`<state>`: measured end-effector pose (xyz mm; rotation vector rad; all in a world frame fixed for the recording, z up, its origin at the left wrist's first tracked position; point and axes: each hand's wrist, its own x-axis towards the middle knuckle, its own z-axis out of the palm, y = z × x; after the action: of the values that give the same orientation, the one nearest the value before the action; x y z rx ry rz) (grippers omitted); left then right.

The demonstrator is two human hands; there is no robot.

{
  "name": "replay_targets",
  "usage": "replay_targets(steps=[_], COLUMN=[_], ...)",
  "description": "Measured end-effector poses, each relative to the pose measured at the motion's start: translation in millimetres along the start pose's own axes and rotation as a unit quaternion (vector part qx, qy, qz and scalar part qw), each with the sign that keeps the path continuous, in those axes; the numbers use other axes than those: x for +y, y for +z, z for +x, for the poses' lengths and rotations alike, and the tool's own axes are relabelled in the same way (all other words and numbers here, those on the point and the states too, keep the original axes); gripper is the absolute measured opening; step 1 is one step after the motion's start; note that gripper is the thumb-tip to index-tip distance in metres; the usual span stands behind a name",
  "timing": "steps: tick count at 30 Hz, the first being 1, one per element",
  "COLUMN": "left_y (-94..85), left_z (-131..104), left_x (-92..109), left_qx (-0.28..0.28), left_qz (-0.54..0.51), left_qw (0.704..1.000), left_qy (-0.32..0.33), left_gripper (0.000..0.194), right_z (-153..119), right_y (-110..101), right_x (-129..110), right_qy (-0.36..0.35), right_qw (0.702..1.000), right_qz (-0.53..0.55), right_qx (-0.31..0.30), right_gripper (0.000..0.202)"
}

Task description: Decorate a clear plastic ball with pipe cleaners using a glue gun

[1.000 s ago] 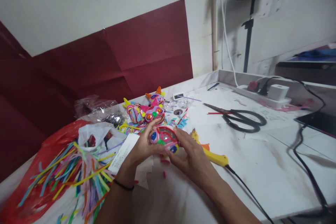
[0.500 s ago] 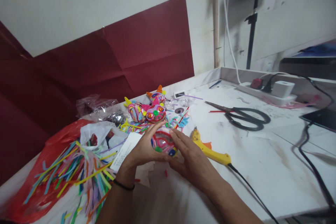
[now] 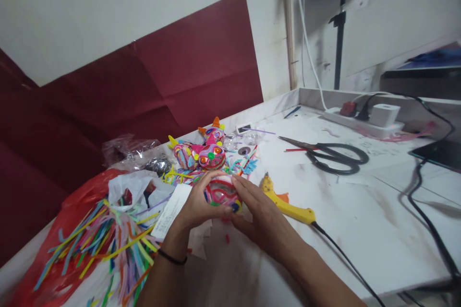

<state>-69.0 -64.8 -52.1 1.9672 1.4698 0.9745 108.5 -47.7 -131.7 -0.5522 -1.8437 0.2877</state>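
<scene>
Between my two hands is a clear, rounded ball (image 3: pixel 224 192) partly covered with coloured pipe cleaners in red, pink, green and blue. My left hand (image 3: pixel 200 204) curls round its left side, thumb along the lower edge. From the right, my right hand (image 3: pixel 254 204) closes on it, fingers over the top right. Parts of the ball are hidden by the fingers. Just behind stand finished-looking animal figures (image 3: pixel 212 156) with orange and yellow ears, made of the same pipe cleaners. A yellow glue gun (image 3: pixel 291 210) lies right of my right hand.
Loose pipe cleaners (image 3: pixel 118 244) spread over a red plastic bag (image 3: pixel 46 268) at left, beside a white card (image 3: pixel 173 211). Large black-handled scissors (image 3: pixel 334 157) lie to the right. A power strip (image 3: pixel 363 122) with cables and a dark phone-like device (image 3: pixel 437 156) sit farther right.
The view has shifted slightly. The ball has turned a little in my hands, and my left thumb now covers more of its lower edge, where a green patch showed before.
</scene>
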Motion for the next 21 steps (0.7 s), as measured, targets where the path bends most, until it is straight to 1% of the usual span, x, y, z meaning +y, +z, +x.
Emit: replay_targets(steps=[3,5,7,12,15,19,21], left_y=[3.3,5.1,6.2,7.8,8.9,11.2,13.0], left_z=[-0.1,-0.4,-0.7,-0.7,-1.0,-1.5,-1.6], left_x=[1.5,2.5,3.1,1.9,-0.4,-7.3,-10.9], left_qx=[0.015,0.020,0.025,0.058,0.054,0.064,0.068], left_qz=[-0.052,-0.094,-0.128,-0.173,-0.214,-0.252,-0.276], left_qw=[0.998,0.994,0.990,0.981,0.972,0.964,0.958], left_qy=[-0.026,-0.043,-0.050,-0.062,-0.077,-0.060,-0.049], left_gripper=[0.075,0.075,0.075,0.071,0.069,0.066,0.064], right_z=[-0.8,-0.4,0.8,4.2,4.8,5.7,6.5], right_y=[0.3,-0.6,-2.0,-5.5,-6.1,-6.3,-7.1], right_x=[1.3,1.4,0.8,-0.5,-0.2,-1.9,-3.5], right_qy=[0.005,0.007,0.003,0.005,0.002,0.001,0.008], right_qw=[1.000,1.000,1.000,0.999,0.999,0.999,0.999], right_qz=[0.003,0.004,0.010,0.018,0.018,0.009,0.009], right_qx=[0.005,0.014,0.025,0.038,0.040,0.050,0.046], right_gripper=[0.072,0.071,0.067,0.054,0.049,0.042,0.042])
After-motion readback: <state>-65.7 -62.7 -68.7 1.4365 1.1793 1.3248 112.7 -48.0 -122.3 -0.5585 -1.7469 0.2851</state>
